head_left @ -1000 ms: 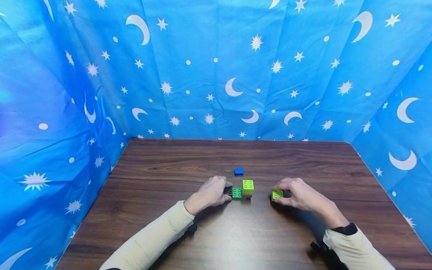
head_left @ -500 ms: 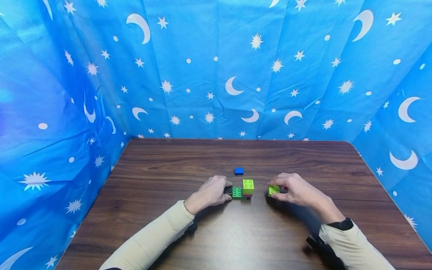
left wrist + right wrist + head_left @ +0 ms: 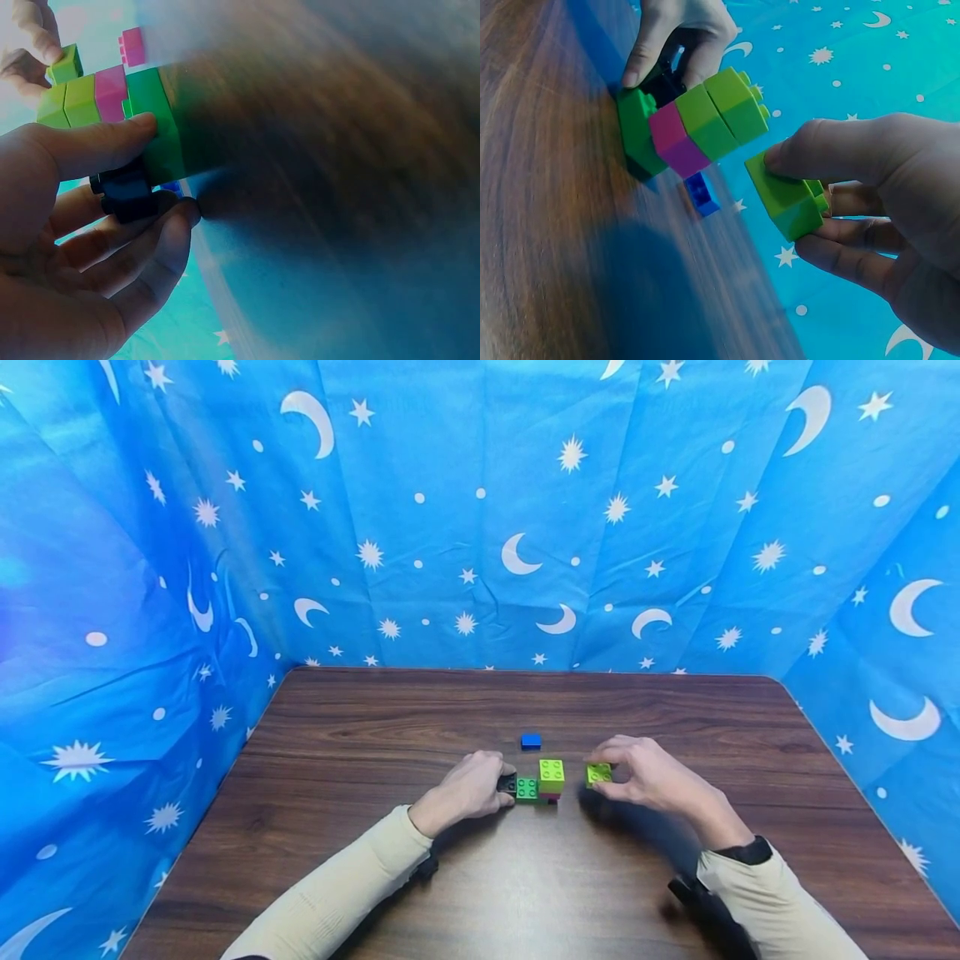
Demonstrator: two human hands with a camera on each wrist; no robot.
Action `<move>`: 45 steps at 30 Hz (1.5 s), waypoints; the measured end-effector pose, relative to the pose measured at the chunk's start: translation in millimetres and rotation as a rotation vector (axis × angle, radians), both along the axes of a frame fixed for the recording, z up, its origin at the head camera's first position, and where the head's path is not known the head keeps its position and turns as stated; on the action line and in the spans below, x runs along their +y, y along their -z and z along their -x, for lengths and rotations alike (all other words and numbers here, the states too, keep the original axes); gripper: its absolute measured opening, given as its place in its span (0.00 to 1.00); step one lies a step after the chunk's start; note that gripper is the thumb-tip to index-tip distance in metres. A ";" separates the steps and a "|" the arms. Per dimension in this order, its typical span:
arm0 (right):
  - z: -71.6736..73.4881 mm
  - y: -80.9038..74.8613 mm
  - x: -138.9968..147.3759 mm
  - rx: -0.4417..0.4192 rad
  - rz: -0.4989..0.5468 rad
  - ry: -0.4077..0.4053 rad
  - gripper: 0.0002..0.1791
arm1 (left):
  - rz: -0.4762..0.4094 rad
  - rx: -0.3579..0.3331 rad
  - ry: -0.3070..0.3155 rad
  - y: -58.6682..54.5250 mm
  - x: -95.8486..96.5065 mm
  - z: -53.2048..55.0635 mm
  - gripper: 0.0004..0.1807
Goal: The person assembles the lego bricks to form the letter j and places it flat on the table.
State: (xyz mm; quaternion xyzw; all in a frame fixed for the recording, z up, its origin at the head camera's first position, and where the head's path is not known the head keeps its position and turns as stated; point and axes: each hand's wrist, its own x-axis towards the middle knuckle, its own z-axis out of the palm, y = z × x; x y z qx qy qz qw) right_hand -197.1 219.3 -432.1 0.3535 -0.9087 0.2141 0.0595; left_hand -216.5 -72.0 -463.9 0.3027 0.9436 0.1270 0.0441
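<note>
My left hand (image 3: 468,783) grips the left end of a toy-brick build, fingers around a black brick (image 3: 127,196) and the thumb against a long green brick (image 3: 159,142). The black brick sits on one end of the green base. On its other end stands a pink brick (image 3: 676,142) topped by two lime bricks (image 3: 705,120). Just right of this column, my right hand (image 3: 660,781) pinches a loose lime brick (image 3: 784,195) between thumb and fingers. That brick is lifted off the table, apart from the column, its studs facing up in the head view.
A small blue brick (image 3: 531,742) lies on the table behind the build. Another pink brick (image 3: 133,46) shows in the left wrist view; the right hand hides it in the head view. Blue star-patterned cloth (image 3: 480,527) surrounds the wooden table (image 3: 375,710).
My right hand has moved left and raised the pinched lime brick, bringing it closer to the column. The left hand and the build have stayed in place.
</note>
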 end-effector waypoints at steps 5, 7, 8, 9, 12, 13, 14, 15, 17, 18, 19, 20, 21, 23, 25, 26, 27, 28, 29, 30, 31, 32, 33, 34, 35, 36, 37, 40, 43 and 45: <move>1.6 -4.4 -3.4 0.014 0.005 0.002 0.14 | 0.001 0.014 0.009 0.9 0.1 1.3 0.25; 2.6 -6.3 -4.3 0.016 0.008 0.001 0.14 | 0.000 0.017 0.008 0.7 0.1 1.8 0.25; 3.1 -7.4 -4.7 0.015 0.009 -0.001 0.14 | 0.000 0.017 0.009 0.4 -0.1 1.8 0.25; 3.6 -8.2 -5.2 0.014 0.010 -0.003 0.14 | 0.001 0.018 0.007 0.3 -0.1 2.0 0.25; 5.1 -9.9 -6.5 0.009 0.016 -0.008 0.15 | 0.007 0.009 0.000 0.4 0.0 2.3 0.26; 5.4 -10.6 -7.0 0.009 0.021 -0.011 0.15 | 0.008 0.005 -0.003 0.4 0.0 2.4 0.26; 5.7 -11.2 -7.7 0.012 0.026 -0.013 0.15 | 0.007 -0.001 -0.006 0.3 0.1 2.3 0.27; 6.1 -11.5 -8.3 0.015 0.029 -0.014 0.15 | 0.005 -0.008 -0.011 0.2 0.2 2.3 0.27; 6.6 -12.5 -9.7 0.024 0.037 -0.018 0.15 | 0.003 -0.018 -0.016 -0.2 0.2 2.0 0.28; 6.7 -12.9 -10.4 0.028 0.038 -0.020 0.15 | 0.003 -0.021 -0.016 -0.3 0.3 1.9 0.28; 6.9 -13.3 -11.1 0.028 0.037 -0.020 0.16 | 0.003 -0.020 -0.016 -0.2 0.3 1.8 0.27; 6.8 -13.8 -11.8 0.027 0.036 -0.019 0.16 | 0.002 -0.020 -0.016 -0.1 0.4 1.7 0.27; 6.8 -14.1 -12.6 0.026 0.036 -0.019 0.16 | 0.001 -0.016 -0.014 0.1 0.3 1.7 0.27; 6.7 -15.1 -14.2 0.017 0.037 -0.017 0.16 | 0.003 -0.009 -0.011 0.6 0.4 1.6 0.27; 6.8 -16.0 -15.9 0.011 0.038 -0.015 0.16 | 0.003 -0.006 -0.011 0.9 0.4 1.6 0.27; 6.9 -16.5 -16.8 0.009 0.039 -0.014 0.17 | 0.004 -0.007 -0.012 1.0 0.4 1.6 0.27; 7.0 -16.9 -17.6 0.007 0.042 -0.016 0.17 | 0.007 -0.009 -0.013 1.0 0.4 1.6 0.27; 7.1 -17.2 -18.4 0.005 0.043 -0.017 0.17 | 0.009 -0.011 -0.015 0.9 0.4 1.5 0.27; 7.2 -17.4 -19.1 0.002 0.046 -0.017 0.17 | 0.012 -0.013 -0.015 0.9 0.4 1.4 0.28; 7.3 -17.7 -19.8 0.004 0.049 -0.021 0.17 | 0.013 -0.016 -0.015 0.7 0.4 1.2 0.28; 7.4 -17.7 -20.3 0.003 0.050 -0.024 0.17 | 0.013 -0.018 -0.016 0.6 0.4 1.1 0.28; 7.6 -17.6 -20.8 0.005 0.051 -0.027 0.17 | 0.015 -0.017 -0.016 0.2 0.4 0.9 0.28; 7.9 -17.6 -21.4 0.008 0.054 -0.033 0.17 | 0.016 -0.016 -0.015 0.1 0.4 0.9 0.28; 8.2 -17.6 -22.1 0.010 0.055 -0.037 0.17 | 0.016 -0.014 -0.014 0.0 0.5 0.9 0.28; 8.4 -17.8 -22.8 0.013 0.056 -0.043 0.17 | 0.016 -0.014 -0.013 0.0 0.5 0.9 0.28; 8.7 -18.0 -23.6 0.018 0.057 -0.051 0.17 | 0.016 -0.012 -0.012 0.0 0.5 1.0 0.28; 9.0 -18.1 -24.3 0.021 0.058 -0.058 0.17 | 0.016 -0.009 -0.012 0.2 0.5 1.1 0.28; 9.7 -19.1 -26.6 0.029 0.068 -0.081 0.17 | 0.020 -0.007 -0.012 1.1 0.5 1.2 0.28; 10.1 -19.8 -28.3 0.042 0.073 -0.095 0.17 | 0.022 -0.008 -0.013 1.9 0.7 1.1 0.28; 10.2 -20.6 -29.5 0.050 0.075 -0.100 0.17 | 0.021 -0.009 -0.013 2.1 0.9 0.9 0.28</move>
